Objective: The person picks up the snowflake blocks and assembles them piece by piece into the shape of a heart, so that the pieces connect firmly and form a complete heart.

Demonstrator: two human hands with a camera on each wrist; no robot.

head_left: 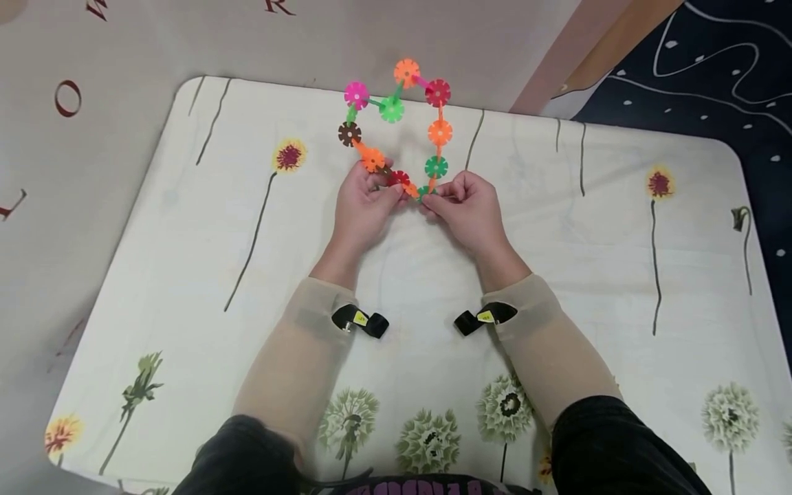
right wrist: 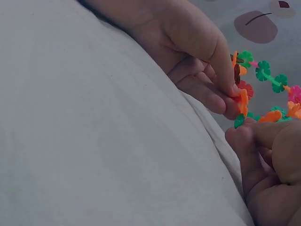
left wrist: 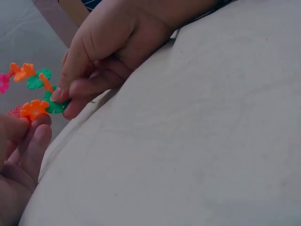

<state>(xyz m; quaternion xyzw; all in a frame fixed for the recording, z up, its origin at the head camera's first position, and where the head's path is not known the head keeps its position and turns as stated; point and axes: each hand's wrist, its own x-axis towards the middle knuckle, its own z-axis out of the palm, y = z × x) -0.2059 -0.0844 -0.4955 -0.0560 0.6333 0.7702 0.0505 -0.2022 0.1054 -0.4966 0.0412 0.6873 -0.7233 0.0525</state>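
A ring of notched plastic snowflake discs (head_left: 440,132), linked edge to edge in orange, green, red, pink and brown, is held up over the far part of the table. My left hand (head_left: 365,210) pinches its near left side, at an orange disc (left wrist: 34,109) beside a red disc (right wrist: 245,89). Between thumb and fingertip, my right hand (head_left: 471,212) grips a green disc (left wrist: 55,100) at the near end. The orange and green discs meet edge to edge in the right wrist view, and fingertips partly cover both. The ring's far side leans away toward the wall.
Under the hands spreads a pale tablecloth (head_left: 421,309) printed with flowers and stems. A light wall (head_left: 346,41) with letters rises behind the table. Dark patterned fabric (head_left: 699,75) lies beyond the right edge. Small black cameras (head_left: 375,324) sit on both wrists.
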